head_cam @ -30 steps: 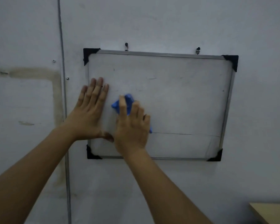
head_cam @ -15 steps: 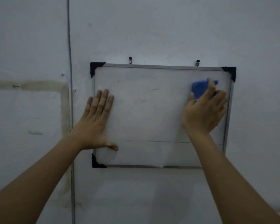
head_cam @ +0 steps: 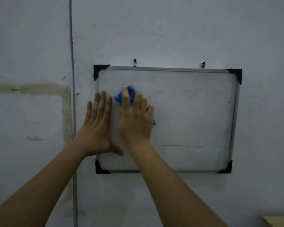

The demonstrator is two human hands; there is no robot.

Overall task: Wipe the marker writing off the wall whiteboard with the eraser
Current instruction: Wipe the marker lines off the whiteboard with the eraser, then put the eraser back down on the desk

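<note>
A small whiteboard (head_cam: 192, 112) with a metal frame and black corner caps hangs on the wall from two hooks. Its surface shows faint smudges and a thin dark line (head_cam: 179, 145) across the lower part. My right hand (head_cam: 134, 122) presses a blue eraser (head_cam: 120, 97) flat on the board's upper left area; the hand is motion-blurred and covers most of the eraser. My left hand (head_cam: 97, 125) lies flat with fingers apart on the board's left edge, just beside the right hand.
A thin vertical cable (head_cam: 73, 112) runs down the wall left of the board. A yellowish stain band (head_cam: 39, 89) marks the wall at the left. A wooden corner (head_cam: 279, 221) shows at the bottom right.
My right hand has swept the eraser from the board's upper right corner back to the upper left, beside the left hand. The left hand has stayed on the left edge.
</note>
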